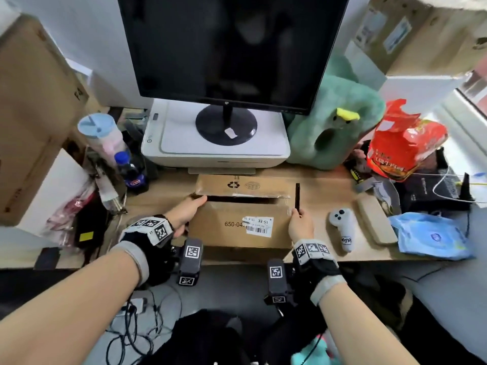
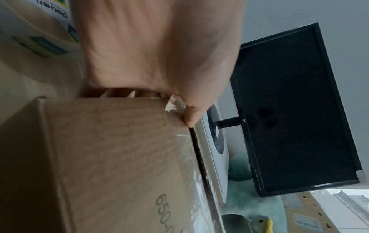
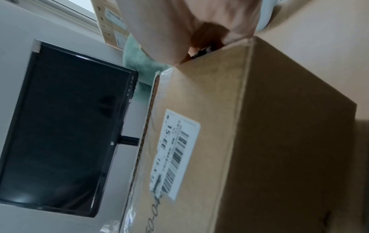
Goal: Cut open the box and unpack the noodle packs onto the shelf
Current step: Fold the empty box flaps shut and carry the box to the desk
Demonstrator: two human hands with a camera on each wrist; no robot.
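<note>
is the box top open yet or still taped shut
Partly open: a dark gap runs between the two top flaps of the box, and the left hand grips the near flap's corner.

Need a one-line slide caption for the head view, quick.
Left hand grips the cardboard box while right hand holds a black cutter at its slit top.

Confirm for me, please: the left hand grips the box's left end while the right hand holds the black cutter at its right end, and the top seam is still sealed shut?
Not quite. The head view shows the top seam of the box already split into a dark gap. The rest holds: the left hand grips the left end, and the right hand holds the black cutter.
</note>
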